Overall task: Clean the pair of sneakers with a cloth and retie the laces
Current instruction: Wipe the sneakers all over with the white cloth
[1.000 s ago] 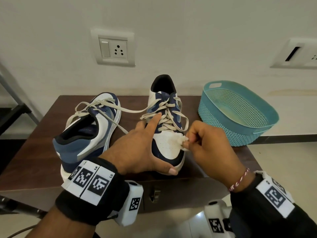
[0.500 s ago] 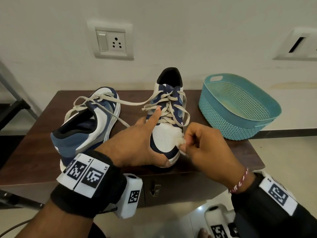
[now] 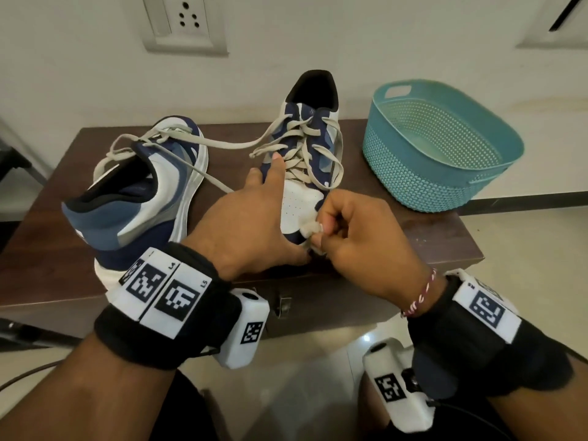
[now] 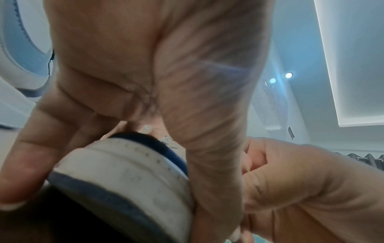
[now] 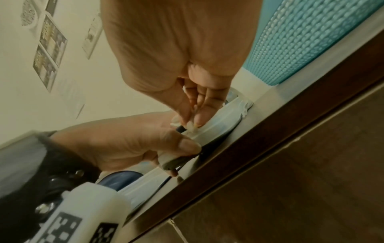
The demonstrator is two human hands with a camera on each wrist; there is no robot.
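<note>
Sneaker [image 3: 305,173] toe toward person — left hand [image 3: 251,224] grips it, right hand [image 3: 356,237] pinches cloth [image 3: 310,229].

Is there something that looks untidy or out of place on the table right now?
Yes. Both sneakers' laces are untied: a loose lace trails between the left sneaker and the right sneaker. The left sneaker also leans on its side.
</note>
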